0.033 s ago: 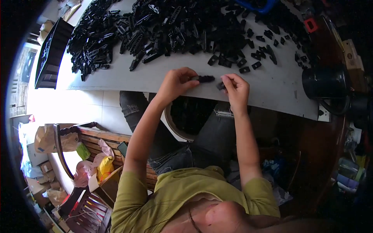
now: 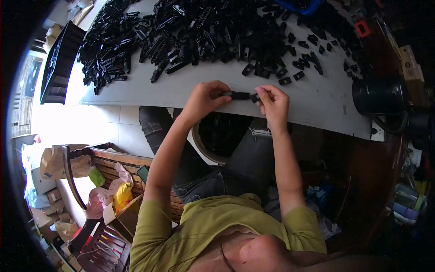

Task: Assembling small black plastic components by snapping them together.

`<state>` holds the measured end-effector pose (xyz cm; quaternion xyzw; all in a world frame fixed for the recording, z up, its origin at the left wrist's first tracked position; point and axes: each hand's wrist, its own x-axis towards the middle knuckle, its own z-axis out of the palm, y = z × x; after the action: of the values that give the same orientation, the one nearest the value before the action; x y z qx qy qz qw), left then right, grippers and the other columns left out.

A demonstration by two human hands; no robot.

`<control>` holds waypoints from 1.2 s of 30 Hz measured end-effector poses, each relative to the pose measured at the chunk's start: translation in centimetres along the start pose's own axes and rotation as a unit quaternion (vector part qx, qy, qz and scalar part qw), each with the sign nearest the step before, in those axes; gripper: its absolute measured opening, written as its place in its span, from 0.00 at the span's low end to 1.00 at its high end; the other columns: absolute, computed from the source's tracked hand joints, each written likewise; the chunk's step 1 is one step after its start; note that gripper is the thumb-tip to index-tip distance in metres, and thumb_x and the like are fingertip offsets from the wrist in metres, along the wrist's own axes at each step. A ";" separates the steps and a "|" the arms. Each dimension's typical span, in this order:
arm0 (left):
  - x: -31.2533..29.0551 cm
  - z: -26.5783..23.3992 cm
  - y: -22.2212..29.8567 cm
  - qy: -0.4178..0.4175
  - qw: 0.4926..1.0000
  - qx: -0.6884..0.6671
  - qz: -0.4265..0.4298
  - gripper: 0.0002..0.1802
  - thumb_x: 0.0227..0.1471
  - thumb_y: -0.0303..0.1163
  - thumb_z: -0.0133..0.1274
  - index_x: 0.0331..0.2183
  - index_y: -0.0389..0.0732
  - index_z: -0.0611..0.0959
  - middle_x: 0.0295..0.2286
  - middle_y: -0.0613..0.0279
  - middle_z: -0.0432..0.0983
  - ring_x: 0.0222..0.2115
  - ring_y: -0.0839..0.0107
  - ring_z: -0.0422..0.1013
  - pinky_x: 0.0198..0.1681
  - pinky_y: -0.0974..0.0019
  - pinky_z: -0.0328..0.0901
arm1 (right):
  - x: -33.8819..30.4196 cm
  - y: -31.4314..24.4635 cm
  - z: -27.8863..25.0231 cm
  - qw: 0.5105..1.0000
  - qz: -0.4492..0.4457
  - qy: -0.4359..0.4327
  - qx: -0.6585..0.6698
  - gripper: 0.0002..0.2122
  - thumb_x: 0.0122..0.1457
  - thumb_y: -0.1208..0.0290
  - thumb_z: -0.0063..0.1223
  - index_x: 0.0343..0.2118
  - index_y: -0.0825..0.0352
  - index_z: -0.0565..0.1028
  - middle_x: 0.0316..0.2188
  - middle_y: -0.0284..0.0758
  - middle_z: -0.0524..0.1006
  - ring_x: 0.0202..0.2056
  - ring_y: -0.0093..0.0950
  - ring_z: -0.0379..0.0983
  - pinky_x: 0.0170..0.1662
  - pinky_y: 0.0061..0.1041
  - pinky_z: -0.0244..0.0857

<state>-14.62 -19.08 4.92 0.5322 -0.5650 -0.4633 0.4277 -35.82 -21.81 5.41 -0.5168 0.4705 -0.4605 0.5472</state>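
Observation:
Near the table's front edge, my left hand [image 2: 211,96] pinches one end of a long, narrow black plastic part [image 2: 240,95]. My right hand [image 2: 273,100] has thumb and fingers closed on a small black plastic piece [image 2: 255,98], held against the long part's right end. Whether the two are joined or only touching, I cannot tell. Beyond my hands lies a wide heap of long black plastic parts [image 2: 181,41]. Short black pieces [image 2: 285,81] are scattered to its right.
The grey table [image 2: 149,93] has a black crate [image 2: 61,63] at its left. A dark round container [image 2: 379,96] stands at the right edge. Toward the back are a blue tray [image 2: 312,8] and a red piece [image 2: 362,29]. A wooden bench [image 2: 120,156] is on the left.
My right hand has moved slightly left, bringing the small black piece from apart to against the long part's end. My left hand has hardly moved.

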 end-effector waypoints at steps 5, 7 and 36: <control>-0.5 0.0 0.6 0.042 0.958 0.220 0.180 0.11 0.42 0.26 0.61 0.33 0.37 0.82 0.31 0.55 0.76 0.31 0.59 0.73 0.37 0.63 0.68 | 0.1 -0.3 1.6 0.982 -0.061 -0.116 -0.137 0.09 0.52 0.78 0.60 0.37 0.70 0.77 0.24 0.29 0.74 0.19 0.17 0.67 0.24 0.17 0.63; -0.5 -0.3 0.4 0.034 0.964 0.213 0.157 0.12 0.41 0.26 0.61 0.33 0.37 0.83 0.33 0.54 0.76 0.34 0.56 0.72 0.39 0.61 0.67 | 0.1 -0.7 1.1 0.951 -0.130 -0.117 -0.254 0.10 0.49 0.79 0.61 0.37 0.70 0.77 0.25 0.31 0.74 0.21 0.19 0.68 0.25 0.18 0.64; -1.3 -5.0 -0.7 0.150 0.922 0.350 0.067 0.13 0.40 0.23 0.60 0.33 0.40 0.78 0.35 0.54 0.70 0.36 0.51 0.68 0.38 0.58 0.65 | 2.5 -0.7 2.5 0.793 -0.341 -0.101 -0.494 0.13 0.47 0.75 0.61 0.37 0.67 0.73 0.31 0.35 0.73 0.31 0.35 0.74 0.32 0.32 0.68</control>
<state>-9.50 -18.13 5.24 0.6725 -0.6546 -0.1208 0.3236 -32.98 -23.95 6.10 -0.8872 0.3696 -0.2674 0.0694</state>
